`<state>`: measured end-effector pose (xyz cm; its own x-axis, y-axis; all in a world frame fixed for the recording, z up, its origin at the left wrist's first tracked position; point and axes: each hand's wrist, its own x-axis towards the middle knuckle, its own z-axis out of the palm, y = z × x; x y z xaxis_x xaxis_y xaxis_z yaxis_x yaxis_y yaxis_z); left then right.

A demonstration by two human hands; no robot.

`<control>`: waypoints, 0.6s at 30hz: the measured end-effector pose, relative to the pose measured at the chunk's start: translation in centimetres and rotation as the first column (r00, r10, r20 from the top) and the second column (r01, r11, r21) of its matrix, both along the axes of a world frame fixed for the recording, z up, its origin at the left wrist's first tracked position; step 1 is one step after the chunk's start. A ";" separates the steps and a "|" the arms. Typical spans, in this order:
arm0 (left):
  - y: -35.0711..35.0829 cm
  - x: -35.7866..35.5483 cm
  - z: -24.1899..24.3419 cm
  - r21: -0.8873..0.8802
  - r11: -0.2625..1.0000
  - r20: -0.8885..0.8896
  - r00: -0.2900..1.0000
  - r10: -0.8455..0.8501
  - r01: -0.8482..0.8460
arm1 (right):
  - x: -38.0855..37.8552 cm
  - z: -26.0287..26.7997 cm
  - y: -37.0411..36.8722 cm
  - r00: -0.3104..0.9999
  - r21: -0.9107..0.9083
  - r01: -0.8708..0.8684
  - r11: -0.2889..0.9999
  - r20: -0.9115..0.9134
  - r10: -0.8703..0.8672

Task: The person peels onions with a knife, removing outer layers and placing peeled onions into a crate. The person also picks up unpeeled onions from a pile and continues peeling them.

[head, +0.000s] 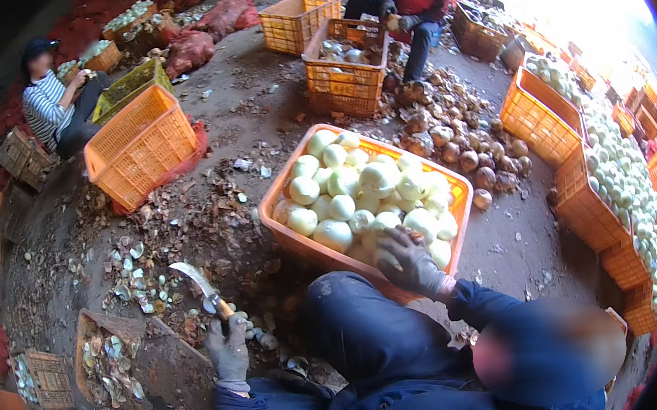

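My left hand, in a grey work glove, is closed round the handle of a curved knife; its blade points up and away, over peelings on the ground. My right hand, gloved too, lies on peeled onions at the near right corner of an orange plastic crate. Its fingers are spread over an onion; whether they grip it cannot be told. Peeled onions fill the crate, which stands just beyond my knees. Unpeeled onions lie heaped on the ground behind the crate's right side.
An empty orange crate stands at upper left, near a seated person. Another person sits behind a crate of onions. Crates of peeled onions line the right. A worn board with peelings lies at lower left.
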<state>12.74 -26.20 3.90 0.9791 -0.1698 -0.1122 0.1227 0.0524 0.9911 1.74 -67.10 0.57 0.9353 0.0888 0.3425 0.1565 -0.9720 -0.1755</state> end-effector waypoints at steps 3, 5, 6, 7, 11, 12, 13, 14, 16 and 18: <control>0.0 -0.3 0.8 -0.047 0.998 -0.012 0.999 -0.047 0.047 | 6.4 7.8 5.6 0.986 0.516 0.033 0.856 0.123 -0.113; -0.5 -0.9 3.2 -0.236 0.972 -0.184 0.982 -0.037 -0.007 | 10.2 14.1 10.5 0.972 0.551 -0.230 0.802 0.100 0.211; -0.3 -1.0 2.7 -0.183 0.983 -0.106 0.994 -0.028 0.008 | 12.0 15.7 13.1 0.890 0.636 -0.432 0.640 0.185 0.417; -0.4 -1.1 2.6 -0.109 0.994 -0.092 0.995 -0.026 0.016 | 13.4 15.5 15.4 0.824 0.705 -0.393 0.591 -0.016 0.567; 1.7 -2.1 -2.1 0.068 0.996 0.018 0.998 -0.054 0.053 | 15.4 10.5 24.0 0.567 0.857 -0.296 0.421 -0.196 0.800; 2.2 -2.6 -5.2 0.060 0.998 0.032 0.999 -0.036 0.034 | 15.5 7.7 25.3 0.526 0.861 -0.318 0.397 -0.187 0.829; 2.4 -2.4 -6.0 0.061 0.998 0.051 0.999 -0.005 0.001 | 16.5 6.2 27.0 0.473 0.868 -0.346 0.357 -0.167 0.865; 2.8 -3.2 -6.2 0.132 0.991 0.030 0.999 -0.021 0.017 | 17.1 5.2 27.0 0.466 0.860 -0.334 0.385 -0.204 0.861; 2.4 -2.4 -1.1 0.273 0.958 -0.013 0.996 -0.092 0.092 | 18.7 7.2 26.7 0.586 0.914 -0.230 0.335 -0.145 0.797; 2.7 -0.9 -0.7 0.249 0.968 0.038 0.999 0.034 -0.043 | 21.5 4.7 27.2 0.688 0.958 -0.056 0.282 -0.167 0.706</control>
